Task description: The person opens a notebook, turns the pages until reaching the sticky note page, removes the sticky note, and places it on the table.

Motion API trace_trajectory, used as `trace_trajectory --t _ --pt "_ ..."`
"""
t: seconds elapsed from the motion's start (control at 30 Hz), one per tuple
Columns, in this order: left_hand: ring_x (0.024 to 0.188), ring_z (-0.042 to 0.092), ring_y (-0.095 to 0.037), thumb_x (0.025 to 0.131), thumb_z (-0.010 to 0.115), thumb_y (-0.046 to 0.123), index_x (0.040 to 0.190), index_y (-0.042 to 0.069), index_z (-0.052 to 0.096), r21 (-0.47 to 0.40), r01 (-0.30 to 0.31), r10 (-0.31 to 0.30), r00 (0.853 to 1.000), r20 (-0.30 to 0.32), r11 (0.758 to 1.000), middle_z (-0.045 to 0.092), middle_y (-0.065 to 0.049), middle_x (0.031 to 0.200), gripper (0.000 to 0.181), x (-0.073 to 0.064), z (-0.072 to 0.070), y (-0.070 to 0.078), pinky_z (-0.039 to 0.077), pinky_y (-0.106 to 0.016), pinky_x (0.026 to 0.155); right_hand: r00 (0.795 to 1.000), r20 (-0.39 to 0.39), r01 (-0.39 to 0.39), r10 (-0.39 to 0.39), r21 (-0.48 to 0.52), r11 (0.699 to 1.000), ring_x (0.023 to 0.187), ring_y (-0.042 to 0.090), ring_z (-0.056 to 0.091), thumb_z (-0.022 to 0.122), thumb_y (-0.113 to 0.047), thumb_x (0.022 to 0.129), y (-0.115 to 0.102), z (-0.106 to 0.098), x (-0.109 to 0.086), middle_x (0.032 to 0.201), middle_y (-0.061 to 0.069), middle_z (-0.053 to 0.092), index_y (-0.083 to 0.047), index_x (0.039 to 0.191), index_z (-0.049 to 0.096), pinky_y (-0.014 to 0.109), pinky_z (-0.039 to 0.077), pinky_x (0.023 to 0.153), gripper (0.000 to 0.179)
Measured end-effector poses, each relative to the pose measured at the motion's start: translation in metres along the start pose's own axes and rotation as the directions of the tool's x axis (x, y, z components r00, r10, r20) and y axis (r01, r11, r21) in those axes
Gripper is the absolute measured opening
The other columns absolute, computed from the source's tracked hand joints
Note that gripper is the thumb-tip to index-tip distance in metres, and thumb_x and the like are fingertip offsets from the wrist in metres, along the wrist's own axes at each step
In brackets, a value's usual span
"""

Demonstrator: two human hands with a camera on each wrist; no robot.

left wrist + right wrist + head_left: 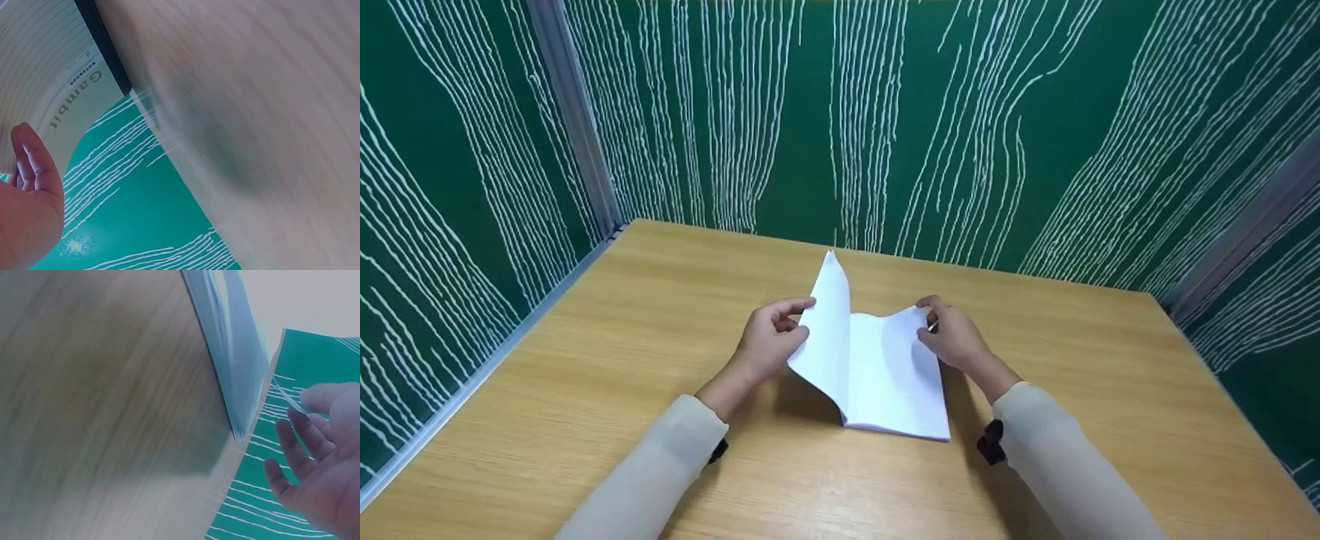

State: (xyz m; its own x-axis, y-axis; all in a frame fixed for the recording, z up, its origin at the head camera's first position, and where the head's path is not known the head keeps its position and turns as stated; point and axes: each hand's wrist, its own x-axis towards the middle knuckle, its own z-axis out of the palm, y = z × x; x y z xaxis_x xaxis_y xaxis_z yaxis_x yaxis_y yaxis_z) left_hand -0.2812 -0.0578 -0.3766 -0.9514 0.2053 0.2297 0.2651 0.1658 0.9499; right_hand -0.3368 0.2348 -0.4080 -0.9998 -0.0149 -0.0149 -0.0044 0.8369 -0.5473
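An opened notebook [885, 382] with white pages lies on the wooden table, its left side raised almost upright. My left hand [765, 341] holds that raised side by its outer edge, thumb in front and fingers behind. The left wrist view shows the lined cover [70, 90] printed "Gambit NOTEBOOK", a dark spine beside it, and fingers against the cover. At the top right corner my right hand [958, 337] pinches a page, which bends upward. In the right wrist view the thin sheet [289, 398] runs between thumb and fingertip, above the thick stack of pages [244, 371].
The light wooden table [607, 390] stretches around the notebook on every side. Green panels [802, 112] with wavy white lines stand behind and at both sides, joined by grey metal posts [574, 112]. Dark bands sit beneath both sleeve cuffs.
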Motion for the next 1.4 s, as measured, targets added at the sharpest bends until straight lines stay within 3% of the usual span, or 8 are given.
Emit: trace_trajectory --t 0.17,0.27,0.47,0.57,0.87,1.17,1.3,1.4 --pt "0.073 0.056 -0.017 0.08 0.051 0.004 0.116 0.005 0.055 0.008 -0.02 0.02 1.0 0.01 1.0 0.056 -0.01 0.115 0.036 -0.005 0.0 0.009 0.048 -0.023 0.065 0.999 -0.036 0.042 -0.04 0.07 0.997 0.093 0.024 0.052 0.061 -0.02 0.08 -0.004 0.003 -0.003 0.11 0.008 0.049 -0.026 0.133 0.024 0.035 0.049 0.078 0.065" --pt "0.073 0.056 -0.017 0.08 0.051 0.002 0.116 0.004 0.055 -0.004 -0.023 0.023 1.0 0.013 1.0 0.056 -0.011 0.115 0.037 -0.005 0.0 0.009 0.048 -0.023 0.064 0.996 -0.069 0.069 -0.06 0.129 0.989 0.097 0.025 0.052 0.058 -0.021 0.082 -0.006 0.003 -0.004 0.114 0.01 0.049 -0.026 0.134 0.021 0.038 0.048 0.08 0.065" --pt "0.073 0.056 -0.016 0.08 0.051 0.003 0.116 0.006 0.056 -0.009 -0.013 0.013 1.0 0.007 1.0 0.056 -0.009 0.114 0.037 -0.004 -0.001 0.006 0.049 -0.024 0.065 0.995 -0.084 0.064 -0.05 0.177 0.982 0.087 0.021 0.053 0.053 -0.021 0.085 -0.01 0.001 -0.006 0.102 0.003 0.054 -0.023 0.121 0.034 0.031 0.049 0.072 0.042" --pt "0.074 0.056 -0.016 0.08 0.052 0.003 0.116 0.006 0.055 -0.01 -0.008 0.008 1.0 0.007 1.0 0.056 -0.009 0.114 0.037 -0.004 -0.001 0.005 0.049 -0.025 0.065 0.995 -0.091 0.059 -0.044 0.173 0.983 0.087 0.021 0.053 0.053 -0.02 0.085 -0.01 0.0 -0.006 0.101 0.002 0.053 -0.023 0.12 0.036 0.031 0.049 0.071 0.039" --pt "0.075 0.057 -0.018 0.08 0.051 0.004 0.116 0.006 0.055 -0.01 0.004 -0.004 1.0 0.01 1.0 0.056 -0.008 0.114 0.037 -0.003 0.0 0.006 0.05 -0.025 0.066 0.986 -0.132 0.115 -0.104 0.073 0.991 0.087 0.018 0.053 0.053 -0.018 0.084 -0.007 -0.001 -0.008 0.103 -0.001 0.056 -0.021 0.108 0.053 0.033 0.049 0.074 0.024" --pt "0.07 0.056 -0.016 0.08 0.051 0.002 0.116 0.004 0.055 -0.023 -0.022 0.023 1.0 0.008 0.999 0.056 -0.011 0.115 0.036 -0.004 0.0 0.003 0.048 -0.022 0.062 0.99 -0.079 0.123 -0.115 0.108 0.987 0.087 0.019 0.052 0.043 -0.01 0.088 -0.006 0.002 -0.009 0.103 0.002 0.057 -0.016 0.105 0.056 0.029 0.046 0.066 0.022" --pt "0.066 0.057 -0.015 0.079 0.05 0.001 0.115 0.002 0.056 -0.021 -0.04 0.04 0.999 0.002 0.999 0.057 -0.013 0.114 0.036 -0.004 0.0 0.003 0.047 -0.022 0.059 0.991 -0.027 0.135 -0.133 0.121 0.983 0.08 0.021 0.054 0.045 -0.013 0.088 -0.008 0.002 -0.011 0.102 0.003 0.057 -0.017 0.105 0.057 0.028 0.046 0.058 0.022" --pt "0.069 0.058 -0.016 0.08 0.051 0.002 0.115 0.003 0.056 -0.009 -0.03 0.03 1.0 -0.004 1.0 0.057 -0.012 0.114 0.036 -0.003 0.001 0.004 0.049 -0.023 0.062 0.99 0.014 0.138 -0.141 0.126 0.982 0.083 0.021 0.054 0.048 -0.02 0.087 -0.012 0.003 -0.013 0.102 0.0 0.057 -0.021 0.104 0.058 0.029 0.047 0.062 0.02"
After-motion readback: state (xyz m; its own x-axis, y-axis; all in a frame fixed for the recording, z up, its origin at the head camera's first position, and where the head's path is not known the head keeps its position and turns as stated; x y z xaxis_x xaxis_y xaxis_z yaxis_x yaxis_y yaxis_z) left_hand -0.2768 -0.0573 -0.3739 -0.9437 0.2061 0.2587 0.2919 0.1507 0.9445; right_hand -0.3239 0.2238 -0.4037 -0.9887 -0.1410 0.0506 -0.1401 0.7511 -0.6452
